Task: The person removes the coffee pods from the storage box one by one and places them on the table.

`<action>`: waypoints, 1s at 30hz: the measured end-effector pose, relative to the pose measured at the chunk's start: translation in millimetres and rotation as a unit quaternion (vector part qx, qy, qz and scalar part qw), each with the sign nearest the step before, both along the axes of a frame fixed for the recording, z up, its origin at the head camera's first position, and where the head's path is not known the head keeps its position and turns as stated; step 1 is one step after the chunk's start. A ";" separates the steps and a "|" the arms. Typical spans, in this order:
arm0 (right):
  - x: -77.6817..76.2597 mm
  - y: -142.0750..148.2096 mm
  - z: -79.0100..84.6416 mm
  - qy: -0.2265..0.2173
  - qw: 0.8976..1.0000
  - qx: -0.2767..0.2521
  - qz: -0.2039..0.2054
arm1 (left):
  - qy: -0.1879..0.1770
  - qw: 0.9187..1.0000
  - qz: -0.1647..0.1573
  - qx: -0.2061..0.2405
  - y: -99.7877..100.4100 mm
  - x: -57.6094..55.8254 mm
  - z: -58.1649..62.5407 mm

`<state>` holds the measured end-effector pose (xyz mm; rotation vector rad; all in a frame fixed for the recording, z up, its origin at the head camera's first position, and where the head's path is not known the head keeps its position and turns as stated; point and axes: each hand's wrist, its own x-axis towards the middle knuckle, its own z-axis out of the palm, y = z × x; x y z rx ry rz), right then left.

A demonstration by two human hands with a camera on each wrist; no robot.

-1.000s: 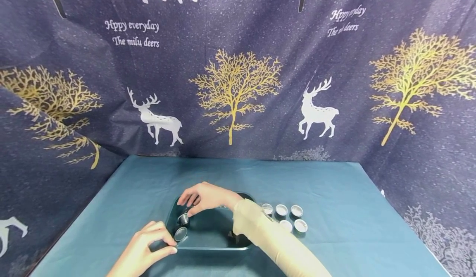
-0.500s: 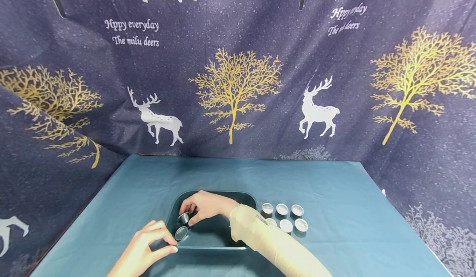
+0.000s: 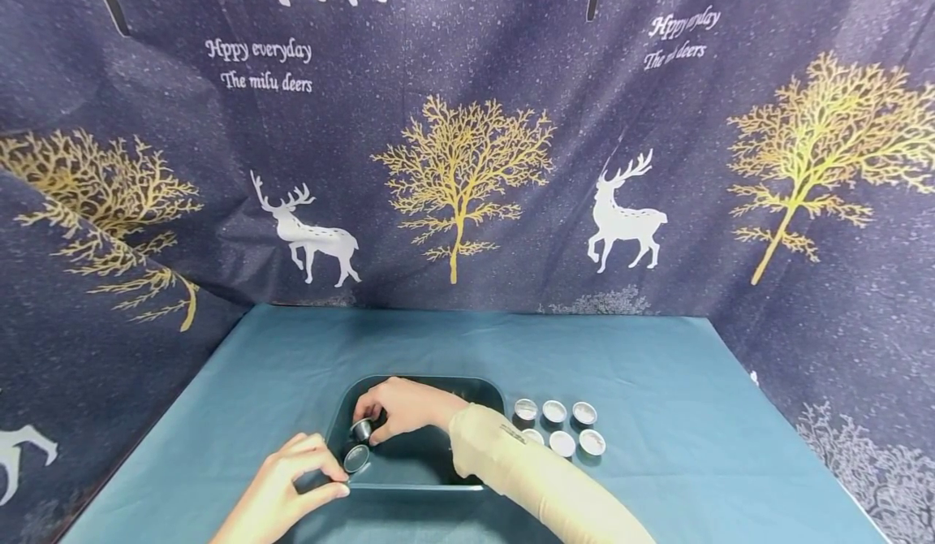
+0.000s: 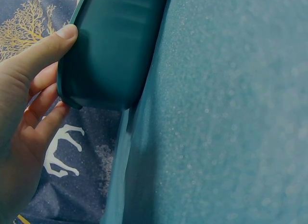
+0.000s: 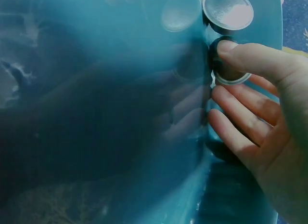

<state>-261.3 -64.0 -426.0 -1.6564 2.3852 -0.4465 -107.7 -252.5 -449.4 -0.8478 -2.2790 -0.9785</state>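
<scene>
A dark green tray [image 3: 409,487] lies on the table. My left hand [image 3: 288,479] pinches its near left corner, thumb on the rim and fingers beneath, as the left wrist view shows on the tray wall [image 4: 110,50]. Inside the tray, my right hand [image 3: 412,404] holds a dark coffee capsule [image 3: 362,430] between thumb and fingers, low by the left wall. In the right wrist view the thumb covers part of that capsule [image 5: 230,72]. Right beside it a second capsule [image 3: 356,459] leans with its silver lid facing up and toward me.
Several silver-lidded capsules [image 3: 562,444] stand in two rows on the blue-green tablecloth [image 3: 657,390] right of the tray. The right sleeve [image 3: 526,463] crosses over the tray's near right part and hides some of it. A printed curtain [image 3: 467,187] hangs behind the table.
My right hand has lowered into the tray with the capsule, which now sits close to the other one at the left wall. The left hand has stayed on the rim.
</scene>
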 end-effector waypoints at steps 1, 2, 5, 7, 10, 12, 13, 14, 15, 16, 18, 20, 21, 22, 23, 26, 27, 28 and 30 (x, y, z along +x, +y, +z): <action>-0.4 0.0 0.2 -0.001 1.000 0.000 0.001 | -0.001 1.000 0.000 0.000 -0.1 -0.2 -0.2; -0.7 0.1 0.5 -0.005 1.000 0.000 0.002 | -0.002 1.000 0.000 0.000 -0.1 -0.3 -0.3; -1.4 0.5 1.4 -0.012 1.000 0.002 0.002 | -0.001 1.000 -0.001 -0.001 -0.2 -0.3 -0.7; -1.8 0.4 1.8 -0.017 1.000 0.002 0.001 | -0.002 1.000 -0.001 0.000 -0.3 -0.2 -0.7; -2.3 0.4 3.7 -0.023 1.000 0.000 0.002 | 0.001 1.000 0.000 -0.001 -0.4 -0.1 -1.1; -2.5 0.8 6.4 -0.032 0.999 -0.006 0.002 | 0.003 1.000 0.000 -0.002 -0.5 -0.2 -1.4; -2.8 1.2 8.3 -0.036 0.999 -0.009 0.003 | 0.006 1.000 0.000 -0.003 -0.6 -0.4 -1.7; -2.9 1.7 10.2 -0.041 0.999 -0.011 0.005 | 0.007 1.000 -0.001 -0.002 -0.8 -0.6 -2.0; -3.2 2.4 12.2 -0.047 0.999 -0.014 0.004 | 0.009 1.000 -0.001 -0.003 -1.0 -0.7 -2.3; -3.3 3.2 14.7 -0.051 0.999 -0.016 0.003 | 0.010 1.000 -0.001 -0.004 -1.1 -0.9 -2.6; -3.6 5.4 20.0 -0.065 0.998 -0.021 -0.002 | 0.012 1.000 -0.002 -0.004 -1.3 -1.3 -3.0; -3.5 7.8 25.6 -0.079 0.996 -0.027 -0.010 | 0.011 1.000 -0.002 -0.004 -1.4 -1.3 -3.2; -3.5 8.9 28.2 -0.083 0.996 -0.030 -0.014 | 0.010 1.000 -0.001 -0.004 -1.4 -1.3 -3.0; -3.3 10.0 30.8 -0.088 0.995 -0.034 -0.016 | 0.007 1.000 0.000 -0.004 -1.3 -1.1 -2.7; -3.2 11.0 32.9 -0.095 0.995 -0.037 -0.018 | 0.005 1.000 0.000 -0.004 -1.2 -0.9 -2.3; -2.2 13.1 37.7 -0.104 0.993 -0.044 -0.023 | -0.005 1.000 0.005 -0.004 -0.6 0.3 -0.9; -1.8 13.5 38.6 -0.105 0.993 -0.046 -0.024 | -0.008 1.000 0.006 -0.005 -0.3 0.8 -0.5; -1.4 13.7 39.3 -0.107 0.993 -0.047 -0.025 | -0.011 1.000 0.008 -0.006 -0.1 1.3 0.0; -0.6 13.8 40.4 -0.109 0.992 -0.049 -0.027 | -0.013 1.000 0.011 -0.008 0.2 2.1 0.6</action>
